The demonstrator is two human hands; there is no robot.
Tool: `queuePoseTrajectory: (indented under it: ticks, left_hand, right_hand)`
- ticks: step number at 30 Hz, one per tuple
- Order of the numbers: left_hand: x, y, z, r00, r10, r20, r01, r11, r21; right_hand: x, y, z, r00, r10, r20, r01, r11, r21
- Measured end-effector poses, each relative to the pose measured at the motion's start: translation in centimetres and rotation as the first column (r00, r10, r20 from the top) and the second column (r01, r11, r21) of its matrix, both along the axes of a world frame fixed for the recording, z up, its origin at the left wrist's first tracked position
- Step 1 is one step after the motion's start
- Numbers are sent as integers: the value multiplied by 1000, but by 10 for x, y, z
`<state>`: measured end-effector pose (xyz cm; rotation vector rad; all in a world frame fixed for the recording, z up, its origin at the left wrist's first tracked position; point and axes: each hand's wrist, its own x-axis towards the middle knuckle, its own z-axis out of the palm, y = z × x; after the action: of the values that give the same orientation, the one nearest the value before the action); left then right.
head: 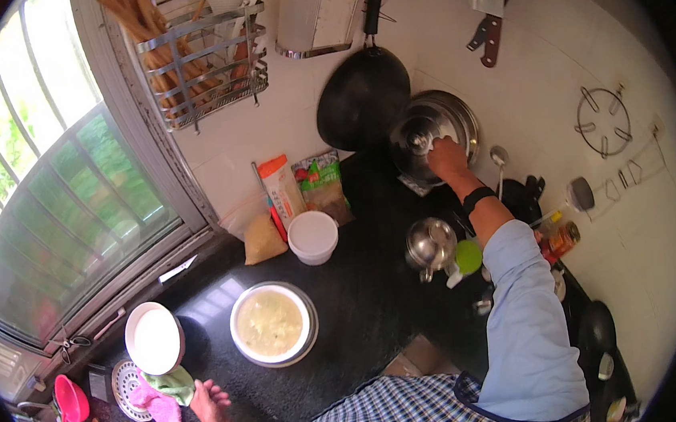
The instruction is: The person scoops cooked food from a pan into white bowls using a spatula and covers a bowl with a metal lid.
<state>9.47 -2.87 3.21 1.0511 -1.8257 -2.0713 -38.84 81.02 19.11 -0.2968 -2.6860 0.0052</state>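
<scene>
My right hand (pixel 448 157) reaches to a shiny round metal lid (pixel 414 156) propped at the wall, its fingers closed at the lid; the exact grip is hidden. A black band is on that wrist. Low at the left, my left hand (pixel 210 400) hovers by a green cloth (pixel 172 385) with its fingers apart. Beside that lie a pink cloth (pixel 161 404) and a white perforated disc (pixel 125 383). A white bowl of pale soup with egg-like shreds (pixel 269 322) sits in a metal dish (pixel 314 327) on the black counter (pixel 360 323).
A white bowl (pixel 155 338) stands by the window. Toward the back are a lidded white tub (pixel 313 237), a bag of grains (pixel 264 240) and food packets (pixel 320 182). A black wok (pixel 364 100) hangs above. Right lie a metal pot (pixel 431 242) and red-labelled jar (pixel 561 241).
</scene>
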Motion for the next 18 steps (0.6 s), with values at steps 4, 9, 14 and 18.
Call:
queuePoseTrajectory:
  ticks: [4, 9, 14, 18]
  left_hand:
    - [55, 27, -13, 979, 183, 89, -181, 983, -21]
    - [87, 95, -27, 944, 272, 186, -277, 961, -1]
    - [118, 141, -34, 907, 335, 255, -348, 937, 8]
    - [119, 149, -22, 906, 375, 198, -386, 922, 19]
  right_hand:
    - [-86, -3, -37, 986, 83, 144, -94, 993, 75]
    - [-132, 14, -65, 959, 269, 85, -282, 933, 224]
    - [-151, 18, -84, 933, 257, 253, -322, 910, 262]
    - [-142, 11, -95, 916, 304, 261, -365, 902, 230]
